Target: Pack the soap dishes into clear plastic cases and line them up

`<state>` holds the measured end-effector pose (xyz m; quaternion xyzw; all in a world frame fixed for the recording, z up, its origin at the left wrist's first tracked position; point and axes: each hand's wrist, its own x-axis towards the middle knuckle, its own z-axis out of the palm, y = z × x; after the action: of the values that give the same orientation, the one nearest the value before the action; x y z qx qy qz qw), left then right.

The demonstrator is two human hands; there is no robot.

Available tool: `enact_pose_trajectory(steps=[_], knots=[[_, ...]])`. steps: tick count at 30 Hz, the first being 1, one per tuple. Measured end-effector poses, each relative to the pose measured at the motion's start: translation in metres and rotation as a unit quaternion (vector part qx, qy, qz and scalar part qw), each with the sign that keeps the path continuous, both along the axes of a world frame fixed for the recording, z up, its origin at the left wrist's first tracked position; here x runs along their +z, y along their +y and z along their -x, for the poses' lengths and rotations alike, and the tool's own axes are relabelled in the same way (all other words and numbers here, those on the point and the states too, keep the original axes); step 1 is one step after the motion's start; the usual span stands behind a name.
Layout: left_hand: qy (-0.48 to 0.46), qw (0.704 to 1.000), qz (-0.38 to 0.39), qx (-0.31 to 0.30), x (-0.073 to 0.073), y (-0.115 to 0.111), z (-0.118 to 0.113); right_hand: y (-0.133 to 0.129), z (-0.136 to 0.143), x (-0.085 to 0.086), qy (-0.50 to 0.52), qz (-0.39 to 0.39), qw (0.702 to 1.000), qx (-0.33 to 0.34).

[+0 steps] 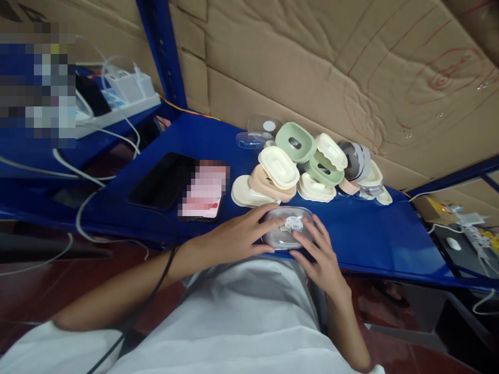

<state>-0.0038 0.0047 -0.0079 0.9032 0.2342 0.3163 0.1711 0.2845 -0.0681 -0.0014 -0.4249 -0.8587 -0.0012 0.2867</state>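
At the front edge of the blue shelf sits a grey soap box [275,237] under a clear lid with a round white label [294,224]. My left hand [255,231] holds its left side, thumb at the near edge and fingers over the lid. From the right, my right hand [320,252] grips the same box, some fingertips on the lid by the label. Just behind lies a loose heap of soap box parts: a green tray [295,141], a cream piece [278,166], a peach tray [268,183] and grey pieces [353,160].
Clear lids [257,132] lie at the heap's back left. Left of it are a lit phone [205,189] and a black device [163,179]. A power strip [128,106] with white cables stands further left. Cardboard [273,67] walls the back; a blue post [161,52] rises there.
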Motion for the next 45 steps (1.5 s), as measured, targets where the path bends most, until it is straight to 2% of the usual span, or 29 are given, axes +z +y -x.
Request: enact_pose_trajectory(steps=[2, 4, 7, 9, 12, 14, 16, 18, 19, 21, 23, 27, 32, 36, 40, 45], knots=[[0.014, 0.998, -0.056, 0.019, 0.004, -0.001, -0.001, -0.006, -0.009, 0.004, 0.001, 0.024, 1.000, -0.015], [0.020, 0.992, -0.110, 0.063, 0.008, -0.001, -0.003, -0.015, -0.029, 0.005, 0.011, 0.040, 0.997, -0.060], [0.022, 0.976, -0.151, 0.158, 0.009, 0.001, -0.005, -0.028, -0.076, -0.001, 0.034, 0.021, 0.985, -0.168], [0.033, 0.970, -0.158, 0.184, 0.007, 0.003, -0.006, -0.030, -0.111, -0.006, 0.031, -0.004, 0.973, -0.227], [0.057, 0.977, -0.154, 0.140, 0.004, 0.004, -0.006, -0.018, -0.142, -0.003, -0.024, -0.072, 0.944, -0.321], [0.075, 0.982, -0.153, 0.080, 0.003, 0.004, -0.006, -0.003, -0.136, 0.010, -0.047, -0.124, 0.928, -0.348], [0.091, 0.984, -0.150, 0.027, 0.004, 0.003, -0.004, 0.015, -0.109, 0.029, -0.043, -0.131, 0.948, -0.287], [0.101, 0.985, -0.139, -0.012, 0.005, 0.002, -0.003, 0.035, -0.070, 0.048, -0.058, -0.076, 0.984, -0.148], [0.103, 0.985, -0.134, -0.026, 0.006, 0.001, -0.002, 0.046, -0.049, 0.055, -0.085, -0.042, 0.993, -0.069], [0.104, 0.985, -0.129, -0.046, 0.008, 0.000, 0.000, 0.071, -0.014, 0.064, -0.127, 0.011, 0.990, 0.057], [0.101, 0.985, -0.132, -0.057, 0.010, -0.001, 0.001, 0.096, 0.007, 0.063, -0.139, 0.027, 0.983, 0.118], [0.086, 0.985, -0.142, -0.046, 0.013, -0.003, -0.001, 0.128, 0.017, 0.043, -0.124, 0.009, 0.986, 0.109], [0.074, 0.986, -0.136, 0.062, 0.012, -0.001, -0.004, 0.126, 0.013, 0.026, -0.098, 0.004, 0.994, 0.052], [0.074, 0.990, -0.091, 0.082, 0.009, 0.000, -0.005, 0.124, 0.013, 0.028, -0.048, 0.037, 0.998, 0.031], [0.062, 0.991, -0.085, 0.083, 0.009, -0.001, -0.004, 0.125, 0.010, 0.036, -0.008, 0.025, 1.000, 0.013], [0.061, 0.993, -0.072, 0.073, 0.010, -0.001, -0.004, 0.121, 0.008, 0.039, -0.033, 0.007, 0.999, 0.027]])
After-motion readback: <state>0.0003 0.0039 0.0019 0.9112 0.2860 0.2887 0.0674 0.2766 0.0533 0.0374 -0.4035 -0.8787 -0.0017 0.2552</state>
